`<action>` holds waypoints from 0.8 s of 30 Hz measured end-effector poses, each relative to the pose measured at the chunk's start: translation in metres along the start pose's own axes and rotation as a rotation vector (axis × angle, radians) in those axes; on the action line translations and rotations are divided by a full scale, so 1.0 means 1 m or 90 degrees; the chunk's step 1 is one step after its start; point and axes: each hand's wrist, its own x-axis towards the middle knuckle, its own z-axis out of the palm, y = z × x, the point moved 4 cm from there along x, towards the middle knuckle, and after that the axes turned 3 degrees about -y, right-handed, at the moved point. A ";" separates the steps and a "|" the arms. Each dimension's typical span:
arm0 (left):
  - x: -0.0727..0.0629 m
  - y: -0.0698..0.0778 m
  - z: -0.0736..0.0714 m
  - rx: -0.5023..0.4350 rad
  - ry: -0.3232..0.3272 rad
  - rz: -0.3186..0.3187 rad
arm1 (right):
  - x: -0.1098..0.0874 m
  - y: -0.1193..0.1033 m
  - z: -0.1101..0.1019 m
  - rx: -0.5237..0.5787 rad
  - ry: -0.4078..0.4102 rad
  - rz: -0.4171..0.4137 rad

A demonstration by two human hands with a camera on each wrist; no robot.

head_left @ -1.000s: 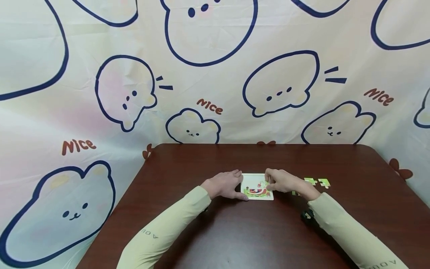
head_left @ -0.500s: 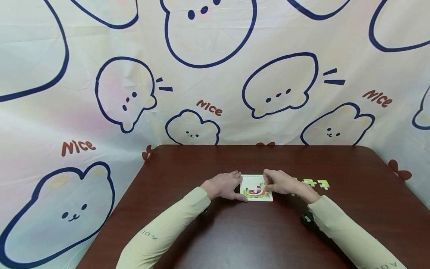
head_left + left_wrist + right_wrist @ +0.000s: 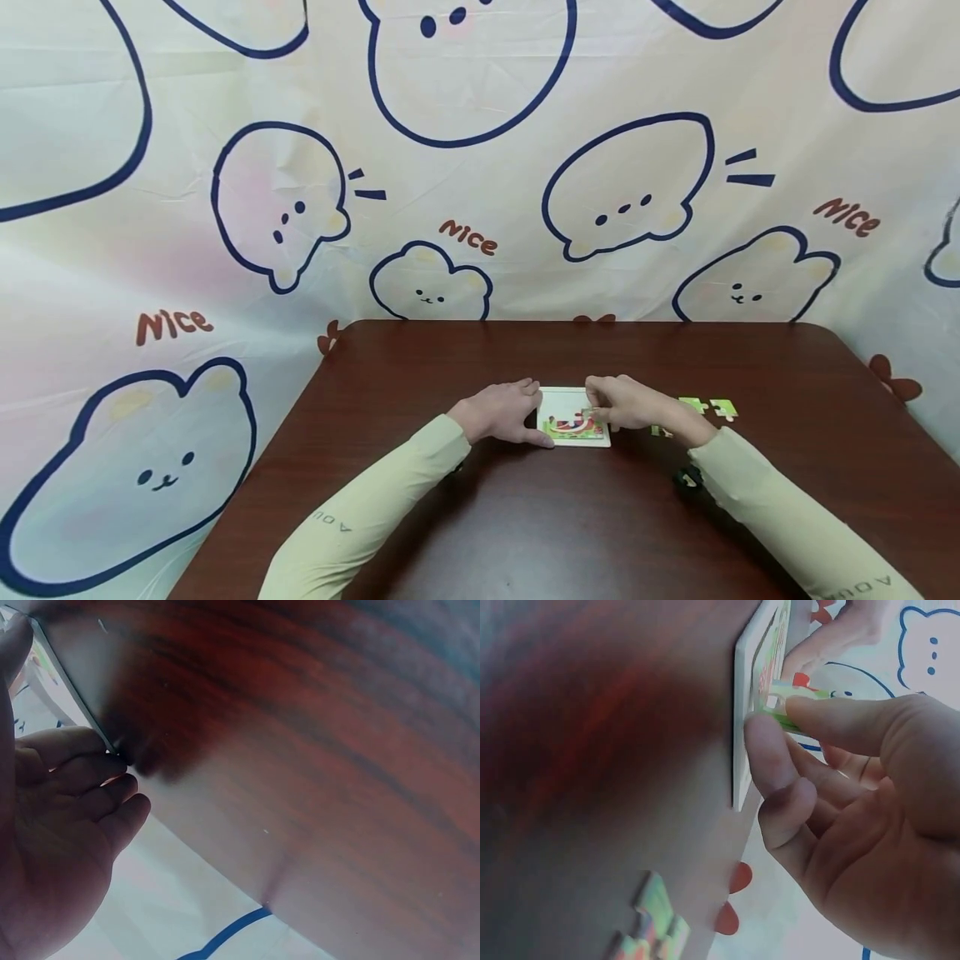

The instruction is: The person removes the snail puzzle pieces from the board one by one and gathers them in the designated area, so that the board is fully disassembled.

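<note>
From the head view, the right hand (image 3: pixel 630 404) sits slightly farther left over the white tray (image 3: pixel 562 398) than it did a second ago, while the left hand (image 3: pixel 498 412) has stayed put at the tray's left side. The tray lies flat on the dark wooden table (image 3: pixel 450 358), between the two hands; colourful picture pieces (image 3: pixel 570 427) fill its near part, and its far part shows white. Loose pieces (image 3: pixel 723 408) lie to the right, some partly hidden by the right wrist. Dark wood stretches in front of the tray between the forearms, and more lies behind it up to the far edge, where the patterned sheet (image 3: pixel 622 187) hangs.

From the left wrist, I see the tray's edge cutting across the upper left corner, with the fingers right up against it. They're gently bent and laid along that border, not clenched round anything. Beyond the fingertips, the tabletop runs off to its edge.

From the right wrist, the thumb and index finger pinch a small green-and-white puzzle piece (image 3: pixel 787 690) just by the tray's surface, the gap between them no wider than the piece. Whether it touches the pieces below, I can't tell. The other fingers curl inward, and some loose pieces lie well apart from the tray, low in the view.
</note>
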 end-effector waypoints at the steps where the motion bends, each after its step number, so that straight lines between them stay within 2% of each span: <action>1: 0.000 0.001 0.000 0.001 0.002 0.001 | 0.000 0.000 -0.002 -0.003 -0.004 0.000; 8: -0.002 0.001 -0.001 0.002 0.010 -0.009 | -0.005 0.005 -0.013 0.017 -0.001 -0.016; 13: -0.003 -0.002 -0.003 0.002 0.010 -0.020 | -0.004 0.004 -0.010 0.018 -0.005 -0.035; 18: -0.003 -0.001 0.000 -0.001 -0.001 -0.006 | 0.000 0.004 -0.005 -0.026 0.017 -0.041; 24: -0.002 -0.002 0.001 0.001 0.001 0.000 | 0.004 -0.001 0.000 -0.079 0.037 -0.083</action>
